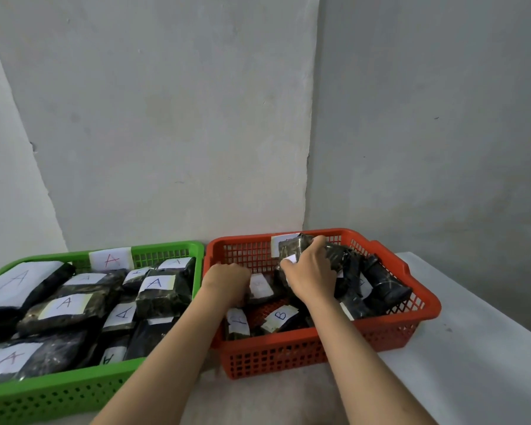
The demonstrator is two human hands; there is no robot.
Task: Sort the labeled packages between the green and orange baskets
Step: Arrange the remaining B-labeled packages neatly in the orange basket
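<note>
While hands grip packages, orange basket

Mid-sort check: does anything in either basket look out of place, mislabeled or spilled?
Nothing stands out. Readable labels in the green basket all show A; the clear one in the orange basket shows B. The right hand grips a dark package, and the left hand reaches inside. Nothing has spilled onto the table.

A plain back room or storeroom used for packing, by the look of it. Bare, rough grey plastered walls meet in a corner behind a white tabletop carrying a green basket and an orange basket of wrapped, letter-labelled packages.
</note>
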